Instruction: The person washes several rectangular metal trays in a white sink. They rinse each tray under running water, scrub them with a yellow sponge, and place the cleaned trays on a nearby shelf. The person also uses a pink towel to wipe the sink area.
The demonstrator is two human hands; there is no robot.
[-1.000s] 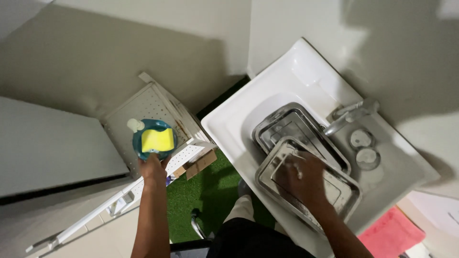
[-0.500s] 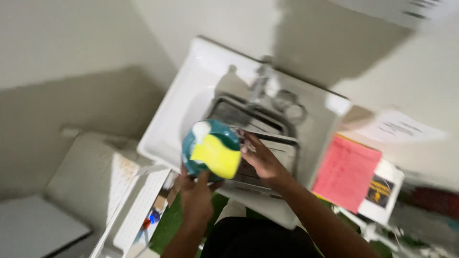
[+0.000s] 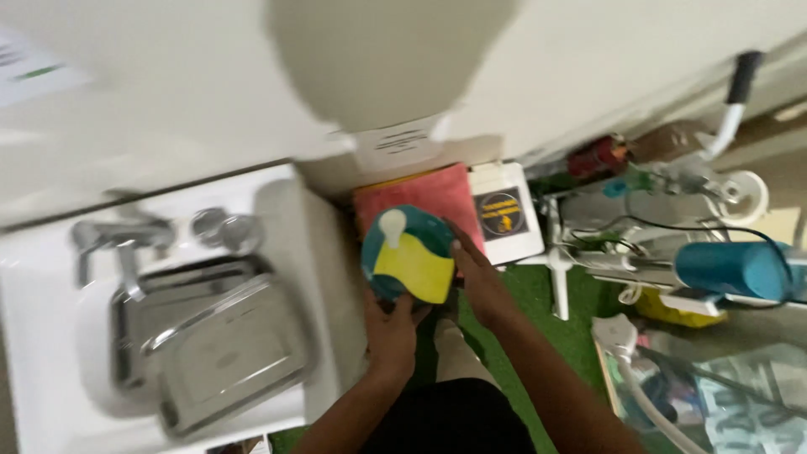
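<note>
the left hand [image 3: 391, 329] was clasped under the near edge of a round teal dish [image 3: 409, 252], carrying it from below, and the right hand [image 3: 475, 277] pressed its fingers against the dish's right rim. a yellow sponge [image 3: 414, 267] lay slantwise in the dish beside a small white piece [image 3: 392, 223]. the dish hung above the green floor [image 3: 538, 294], in front of a pink cloth [image 3: 420, 192], just right of the white sink [image 3: 50, 353] with its steel trays [image 3: 227, 353]. both hands were on the dish, the left bearing its weight.
</note>
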